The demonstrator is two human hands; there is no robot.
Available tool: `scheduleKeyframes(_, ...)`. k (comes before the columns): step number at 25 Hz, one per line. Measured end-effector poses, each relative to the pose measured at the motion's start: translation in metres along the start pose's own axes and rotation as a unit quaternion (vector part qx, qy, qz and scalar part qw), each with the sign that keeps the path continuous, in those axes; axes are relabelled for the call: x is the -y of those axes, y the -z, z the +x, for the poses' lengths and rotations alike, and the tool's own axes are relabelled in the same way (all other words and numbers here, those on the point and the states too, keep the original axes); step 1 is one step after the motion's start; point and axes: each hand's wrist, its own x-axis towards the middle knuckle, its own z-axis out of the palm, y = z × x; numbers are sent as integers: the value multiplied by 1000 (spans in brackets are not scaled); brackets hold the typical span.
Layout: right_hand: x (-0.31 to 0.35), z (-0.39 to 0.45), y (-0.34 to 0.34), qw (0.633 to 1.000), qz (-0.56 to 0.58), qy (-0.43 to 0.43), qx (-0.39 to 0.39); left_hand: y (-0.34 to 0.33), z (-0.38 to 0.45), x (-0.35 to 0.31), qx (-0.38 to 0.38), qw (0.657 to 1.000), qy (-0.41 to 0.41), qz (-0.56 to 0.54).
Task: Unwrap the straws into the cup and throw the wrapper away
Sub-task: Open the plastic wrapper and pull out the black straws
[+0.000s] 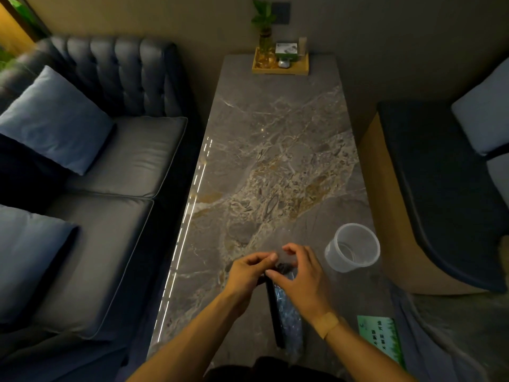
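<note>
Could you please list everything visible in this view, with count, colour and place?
straw pack: one, black straws in clear wrapper, near table edge, in both hands
cup: one, clear plastic, table, right of the hands
table: one, grey-brown marble, centre
tray: one, wooden, far end, holding a plant vase and small items
card: one, green, table's near right corner
sofa: one, dark, left
cushions: two, blue, on sofa
left hand: on pack top
right hand: on pack top

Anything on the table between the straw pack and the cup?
Nothing visible. Both hands, left hand and right hand, hold the straw pack at its top end. The clear cup stands upright just to the right, with only bare table between them. The cup's mouth is open.
</note>
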Motion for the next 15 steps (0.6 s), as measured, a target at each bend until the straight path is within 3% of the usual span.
scheduleKeyframes(11,-4,1,-6,994,55,-93,-6,1,6,-8,83,991,-33,99)
scheduleKeyframes(15,-4,10,1,985,122,-114,-40,-3,7,-11,61,991,-52,107)
